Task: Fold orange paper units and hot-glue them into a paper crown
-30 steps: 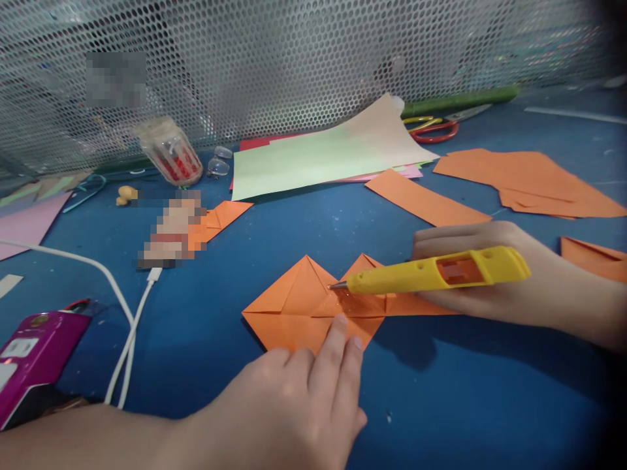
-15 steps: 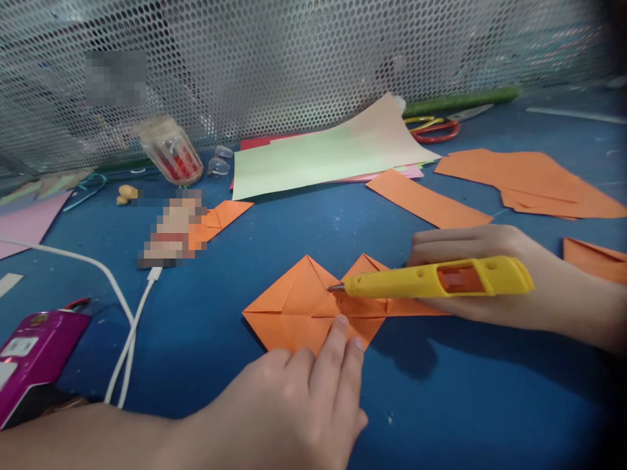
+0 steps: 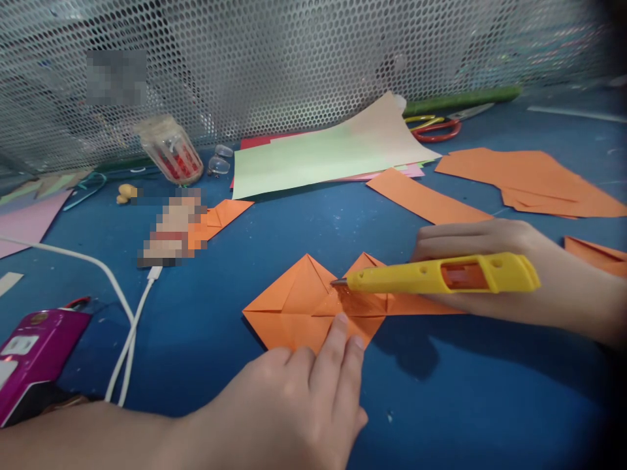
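Observation:
A folded orange paper (image 3: 298, 290) with pointed triangular flaps lies on the blue table. My left hand (image 3: 298, 405) rests at its near edge, index and middle fingers stretched out and pressing the paper down. My right hand (image 3: 499, 245) is closed round a yellow glue gun (image 3: 396, 277), its grip hidden beneath. The gun's metal tip points left, just over the paper's middle, where shiny clear glue (image 3: 337, 301) shows. A second folded strip of the orange paper runs right, partly under my right hand.
Pale green sheets (image 3: 313, 160), orange papers (image 3: 529, 173) and scissors (image 3: 438, 130) lie at the back. A jar (image 3: 174, 153) stands by the mesh screen (image 3: 294, 59). At left are a phone-like blurred object (image 3: 171, 228), white cable (image 3: 142, 320) and purple box (image 3: 44, 352).
The glue gun and my right hand have shifted slightly right and up, and more glue shows on the paper. My left hand has stayed in place.

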A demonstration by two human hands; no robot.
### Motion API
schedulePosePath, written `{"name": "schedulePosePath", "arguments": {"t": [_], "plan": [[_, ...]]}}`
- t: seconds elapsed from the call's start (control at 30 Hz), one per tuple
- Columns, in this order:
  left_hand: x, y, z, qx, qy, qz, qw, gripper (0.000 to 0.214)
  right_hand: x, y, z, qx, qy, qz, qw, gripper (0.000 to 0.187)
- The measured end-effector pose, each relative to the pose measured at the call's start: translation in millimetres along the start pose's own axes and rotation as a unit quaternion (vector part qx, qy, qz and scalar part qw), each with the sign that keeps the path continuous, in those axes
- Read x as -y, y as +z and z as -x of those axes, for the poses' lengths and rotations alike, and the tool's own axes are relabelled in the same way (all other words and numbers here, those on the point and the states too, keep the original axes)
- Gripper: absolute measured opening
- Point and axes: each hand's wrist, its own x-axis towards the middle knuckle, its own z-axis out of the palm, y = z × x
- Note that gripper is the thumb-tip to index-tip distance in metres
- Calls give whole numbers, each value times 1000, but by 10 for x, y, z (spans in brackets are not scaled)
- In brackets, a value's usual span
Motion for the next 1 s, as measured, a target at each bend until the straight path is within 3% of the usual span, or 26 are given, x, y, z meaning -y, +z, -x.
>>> {"name": "schedulePosePath", "arguments": {"t": [0.13,0.2,0.33,0.5,0.87,1.0], "plan": [[2,2,-7,-1,-1,-1,1000,51,-44,10,-4,43,-43,-26,998,39],[7,5,-15,-1,-1,0,1000,52,-57,22,6,21,-47,-25,998,40],[3,4,-19,0,-3,3,1000,53,-48,51,42,-30,-5,-5,1000,39],[-10,-4,5,-1,-2,2,1000,51,-29,39,33,34,4,-30,999,39],[15,-18,-6,2,5,-3,1000,51,-191,-82,58,53,16,-42,998,40],[21,-21,-5,-2,7,-7,1000,52,-73,-39,84,9,51,-21,998,46]]}}
